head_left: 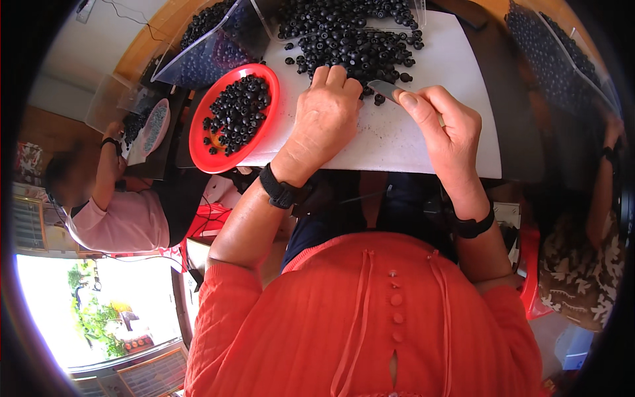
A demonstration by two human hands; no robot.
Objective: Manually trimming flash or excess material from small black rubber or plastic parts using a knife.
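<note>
A heap of small round black pieces (357, 49), some showing a ring or hole on one side, lies on a white board (456, 59) in front of me. My left hand (327, 109) is at the near edge of the heap, fingers curled down; what they pinch is hidden behind the knuckles. In my right hand (450, 126) is a small knife (383, 88), gripped between thumb and fingers, its blade pointing left toward my left fingertips. A few loose pieces lie beside the blade. Left of my left hand stands a red plate (272, 109) holding many more black pieces.
Clear plastic bins with black pieces stand at the back left (202, 56) and the far right (555, 33). A person (119, 218) works at the left with a pink plate (157, 126); another person's arm (605, 178) shows at the right.
</note>
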